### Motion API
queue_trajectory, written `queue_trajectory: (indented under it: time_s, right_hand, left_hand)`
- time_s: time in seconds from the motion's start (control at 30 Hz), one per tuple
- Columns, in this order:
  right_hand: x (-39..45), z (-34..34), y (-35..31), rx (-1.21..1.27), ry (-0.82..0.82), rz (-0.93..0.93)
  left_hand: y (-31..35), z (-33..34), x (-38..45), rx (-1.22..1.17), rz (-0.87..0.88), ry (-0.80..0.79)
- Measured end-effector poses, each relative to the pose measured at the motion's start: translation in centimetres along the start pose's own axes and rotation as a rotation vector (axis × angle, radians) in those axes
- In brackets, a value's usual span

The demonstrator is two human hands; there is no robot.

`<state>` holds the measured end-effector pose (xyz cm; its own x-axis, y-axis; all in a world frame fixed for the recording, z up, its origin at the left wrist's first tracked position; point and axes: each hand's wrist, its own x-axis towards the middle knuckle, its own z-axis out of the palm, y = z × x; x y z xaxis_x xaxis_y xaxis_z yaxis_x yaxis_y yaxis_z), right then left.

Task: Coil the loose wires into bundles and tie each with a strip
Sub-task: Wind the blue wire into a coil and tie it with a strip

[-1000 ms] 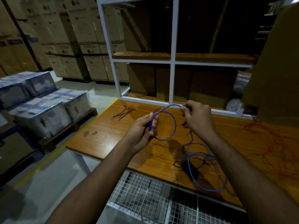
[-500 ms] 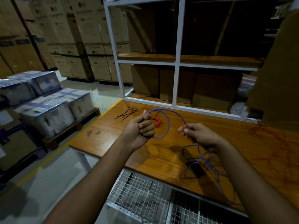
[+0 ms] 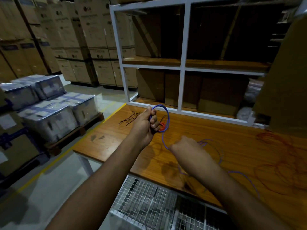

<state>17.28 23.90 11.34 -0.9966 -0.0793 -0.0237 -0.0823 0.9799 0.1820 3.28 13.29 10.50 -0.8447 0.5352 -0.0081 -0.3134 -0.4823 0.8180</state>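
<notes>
My left hand [image 3: 147,122] grips a small coil of blue wire [image 3: 167,117], held up over the wooden table [image 3: 216,135]. From the coil the wire runs down to my right hand [image 3: 184,146], which pinches it low over the table. The rest of the blue wire trails loose to the right and off the front edge. A red wire bundle [image 3: 163,127] lies on the table just behind my left hand. Dark tie strips [image 3: 130,117] lie at the table's back left. Loose red wire [image 3: 282,163] is spread on the right.
A white metal shelf frame [image 3: 182,63] stands at the table's back edge. A large cardboard sheet [image 3: 285,80] leans at the right. A wire-mesh rack [image 3: 157,205] sits below the front edge. Wrapped boxes on a pallet [image 3: 49,113] stand at the left.
My right hand slid down along the blue wire, from beside the left hand to low over the table. My left hand closed tighter on the coil. The view shifted, baring the red bundle.
</notes>
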Motion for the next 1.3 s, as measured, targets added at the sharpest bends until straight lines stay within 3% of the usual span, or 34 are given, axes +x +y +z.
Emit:
queue_trajectory:
  time_s: [0.17, 0.23, 0.37, 0.5, 0.7, 0.8, 1.0, 1.17, 1.3]
  right_hand:
    - [-0.9, -1.2, 1.8, 0.183, 0.515, -0.165]
    - [-0.4, -0.9, 2.5, 0.280, 0.626, -0.237]
    - [0.8, -1.1, 4.3, 0.426, 0.784, -0.080]
    - [2.0, -1.8, 6.1, 0.654, 0.679, 0.083]
    - [3.3, -1.4, 7.7, 1.091, 0.335, 0.053]
    - [3.0, -1.0, 7.6, 1.328, 0.205, 0.062]
    - [3.0, 4.5, 8.1, 1.691, -0.114, 0.058]
    - [2.1, 7.9, 8.2, 2.152, -0.185, 0.020]
    - [1.7, 8.2, 5.0, 1.977, 0.038, 0.182]
  left_hand:
    - [-0.3, 0.2, -0.9, 0.143, 0.039, -0.009]
    - [-0.6, 0.6, -1.4, 0.211, 0.032, -0.040]
    - [-0.9, 1.0, -2.5, 0.392, 0.005, -0.092]
    - [-0.8, 1.4, -3.3, 0.526, -0.075, -0.190]
    - [-0.1, 1.3, -3.5, 0.236, -0.398, -0.325]
    - [0.3, 0.9, -3.7, 0.169, -0.431, -0.366]
    - [2.3, -0.2, -3.3, 0.062, -0.341, -0.233]
    - [4.1, -1.1, -2.7, 0.042, -0.243, -0.202]
    - [4.2, -1.4, -2.0, 0.074, -0.165, -0.156]
